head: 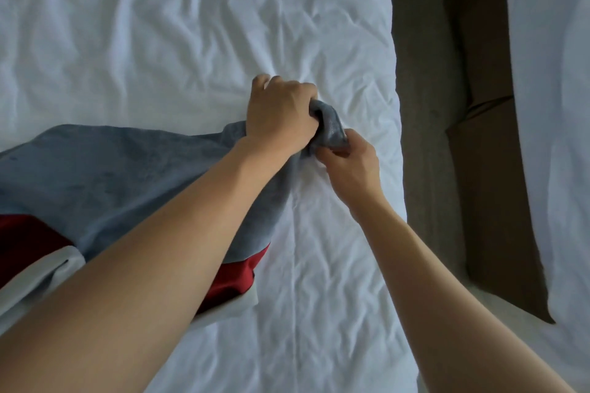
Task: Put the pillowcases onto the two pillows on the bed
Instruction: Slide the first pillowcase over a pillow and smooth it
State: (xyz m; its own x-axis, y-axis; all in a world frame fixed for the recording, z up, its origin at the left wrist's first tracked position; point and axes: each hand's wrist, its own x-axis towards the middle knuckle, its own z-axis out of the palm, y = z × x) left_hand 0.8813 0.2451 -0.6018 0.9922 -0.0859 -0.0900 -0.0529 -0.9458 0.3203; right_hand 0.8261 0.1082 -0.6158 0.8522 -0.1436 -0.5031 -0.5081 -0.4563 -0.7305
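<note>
I am gripping a bunched corner of the grey-blue pillowcase point(134, 169) in my left hand point(281, 112), fingers curled tight round it, while my right hand point(349, 166) is pinching the same corner just below — both hands nearly touching. The rest of the case is trailing back under my left forearm, lying over a red pillow point(233, 274) with a white edge. I judge I am finding the case's opening; next I will need to spread it and feed the pillow in. Beyond my right hand the bed edge point(396, 137) is dropping to a dark floor gap point(447, 105); ahead and left of my hands the white sheet point(159, 41) is offering open room.
</note>
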